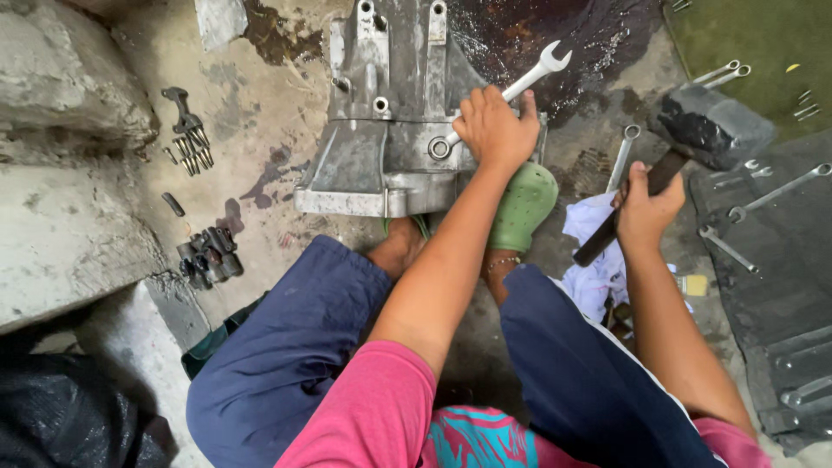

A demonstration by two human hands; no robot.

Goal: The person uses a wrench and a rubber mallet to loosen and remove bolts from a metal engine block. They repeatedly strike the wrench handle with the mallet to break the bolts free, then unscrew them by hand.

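My left hand (494,128) grips a silver combination wrench (537,73). Its ring end sits on a bolt at the lower right of a grey cast-metal housing (381,130) lying on the oily concrete floor; the open end points up to the right. My right hand (646,211) holds the dark wooden handle of a heavy sledgehammer (711,126), whose black head is raised above the floor to the right of the housing. I am squatting, with one foot in a green clog (523,206) against the housing.
Several loose wrenches (763,199) lie on a dark mat at the right. A white rag (598,251) lies by my right knee. Bolts and small parts (192,143) sit on the floor at left, beside concrete blocks (61,173).
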